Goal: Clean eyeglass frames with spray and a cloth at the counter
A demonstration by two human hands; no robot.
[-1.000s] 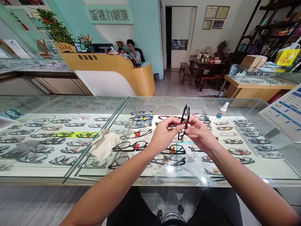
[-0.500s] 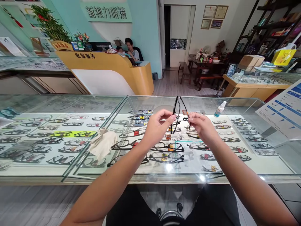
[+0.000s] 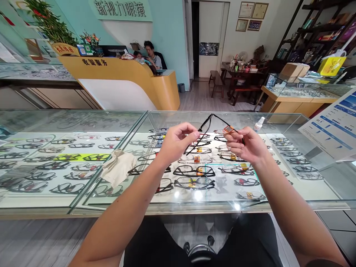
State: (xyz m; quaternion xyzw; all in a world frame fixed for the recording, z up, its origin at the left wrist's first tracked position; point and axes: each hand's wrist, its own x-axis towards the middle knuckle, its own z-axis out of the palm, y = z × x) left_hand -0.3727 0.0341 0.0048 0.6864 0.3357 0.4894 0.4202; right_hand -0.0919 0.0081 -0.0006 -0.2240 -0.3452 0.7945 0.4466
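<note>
A black-framed pair of glasses [image 3: 211, 115] is held up over the glass counter, seen from a steep angle. My left hand [image 3: 179, 142] pinches its front between thumb and fingers. My right hand [image 3: 244, 144] is closed around the tip of one temple, which stretches out to the right. An orange tag [image 3: 228, 129] shows on that temple just ahead of my right fingers. Beneath both hands, rows of glasses [image 3: 194, 171] lie inside the glass display case [image 3: 167, 206]. A crumpled beige cloth [image 3: 118, 167] rests on the counter to the left.
A small white spray bottle [image 3: 259, 124] stands toward the back right. To the far right, a printed sheet [image 3: 330, 126] is propped at a slant. Across the room a person [image 3: 156, 61] sits behind a wooden reception desk [image 3: 167, 89]. Another display case [image 3: 303, 94] stands at right.
The glasses have swung so that one temple now stretches right. My right hand has moved right and turned, with fingers curled around the tip. The orange tag has come into sight.
</note>
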